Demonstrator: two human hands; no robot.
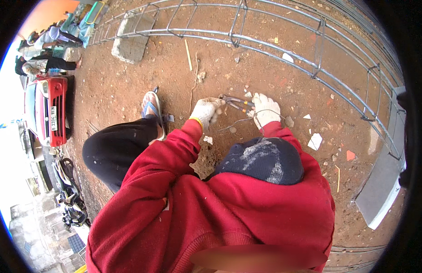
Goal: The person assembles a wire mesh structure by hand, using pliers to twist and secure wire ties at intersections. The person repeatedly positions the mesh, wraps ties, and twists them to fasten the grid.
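Working low over bare soil point(170, 54); worst risk, pincers point(242, 101) nipping left hand point(205, 112), gloved fingers right beside tool head; sudden squeeze of handles would do it. Lesser risk: loose wire point(238, 121) springing or snagging, since it bows across right hand point(267, 110). Right fingers closed over handle ends; whether left pinches anything, cannot tell. Pincers between hands: dark metal head, worn orange-and-dark handles spread in narrow V. Wire thin, grey, bent.
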